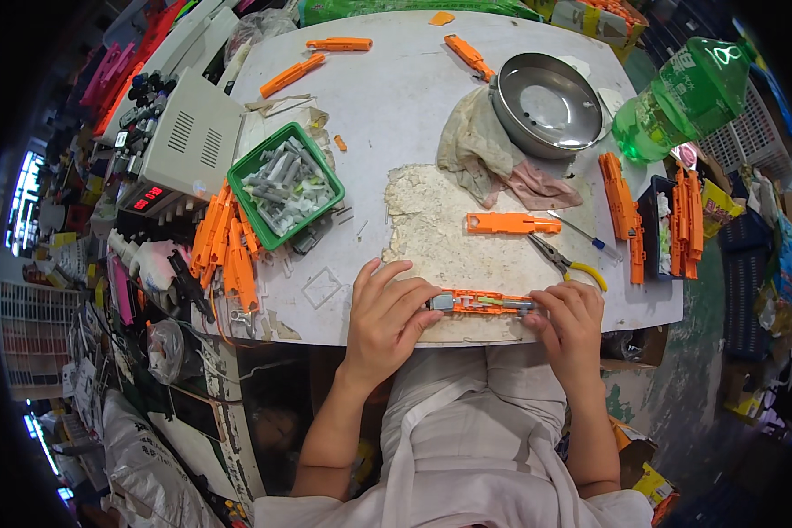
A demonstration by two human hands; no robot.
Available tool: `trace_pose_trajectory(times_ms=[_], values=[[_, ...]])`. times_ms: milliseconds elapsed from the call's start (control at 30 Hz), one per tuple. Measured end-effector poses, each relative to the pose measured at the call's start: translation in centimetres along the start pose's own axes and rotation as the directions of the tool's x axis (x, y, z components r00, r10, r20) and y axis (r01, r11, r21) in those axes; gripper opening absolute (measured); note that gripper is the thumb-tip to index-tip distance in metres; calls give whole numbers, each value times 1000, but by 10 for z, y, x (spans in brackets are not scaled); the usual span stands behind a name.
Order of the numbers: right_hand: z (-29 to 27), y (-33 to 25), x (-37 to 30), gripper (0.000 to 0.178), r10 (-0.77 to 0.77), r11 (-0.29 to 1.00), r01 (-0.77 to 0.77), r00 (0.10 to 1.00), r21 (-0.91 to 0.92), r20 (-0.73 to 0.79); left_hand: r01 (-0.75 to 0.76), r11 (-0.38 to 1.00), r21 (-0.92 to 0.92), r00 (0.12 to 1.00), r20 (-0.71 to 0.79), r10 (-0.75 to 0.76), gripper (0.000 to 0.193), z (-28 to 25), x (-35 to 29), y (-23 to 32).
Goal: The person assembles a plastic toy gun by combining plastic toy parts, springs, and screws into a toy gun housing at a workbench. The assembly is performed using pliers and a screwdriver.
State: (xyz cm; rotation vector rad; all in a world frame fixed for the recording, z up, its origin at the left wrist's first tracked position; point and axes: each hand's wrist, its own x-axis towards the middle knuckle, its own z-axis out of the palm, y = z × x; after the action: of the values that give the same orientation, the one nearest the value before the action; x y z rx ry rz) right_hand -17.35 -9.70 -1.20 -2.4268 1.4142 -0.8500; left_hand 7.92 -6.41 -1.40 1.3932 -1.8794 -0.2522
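Note:
An orange plastic shell half (488, 301) with grey and pale green pieces set inside it lies flat near the table's front edge. My left hand (385, 310) grips its left end, where a grey block (441, 303) sits, with thumb and fingers. At the other end, my right hand (572, 321) pinches the shell beside a grey rod-like piece. Just beyond it rests a second orange shell (513, 223). Long-nose pliers (559, 258) with yellow handles and a screwdriver (600, 244) with a dark blue handle lie to the right of that shell.
A green basket (328, 205) of grey and clear parts stands left, beside a pile of orange shells (224, 242) and a beige powered box (189, 132). A steel bowl (510, 106), cloth (475, 145), green bottle (678, 101) and dark bin (653, 231) are at right.

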Motion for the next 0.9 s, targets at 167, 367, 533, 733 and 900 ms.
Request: trace_pose_trajectory(times_ms=[167, 367, 533, 733, 900], values=[[1, 0, -1, 19, 46, 999, -47, 998, -21, -50, -45, 999, -15, 999, -25, 44, 28, 0, -2, -2], [-8, -1, 0, 14, 156, 985, -152, 987, 77, -45, -58, 998, -16, 998, -39, 58, 28, 2, -1, 0], [-13, -3, 4, 13, 196, 966, -181, 978, 184, -70, -59, 998, -33, 996, -70, 57, 27, 2, -3, -1], [-17, 0, 6, 13, 335, 811, -323, 940, 487, 65, -58, 997, -53, 994, -91, 53, 26, 1, -2, 1], [-14, -3, 7, 15, 375, 739, -353, 923, 574, 85, -65, 995, -71, 993, -99, 58, 25, -1, -3, 1]])
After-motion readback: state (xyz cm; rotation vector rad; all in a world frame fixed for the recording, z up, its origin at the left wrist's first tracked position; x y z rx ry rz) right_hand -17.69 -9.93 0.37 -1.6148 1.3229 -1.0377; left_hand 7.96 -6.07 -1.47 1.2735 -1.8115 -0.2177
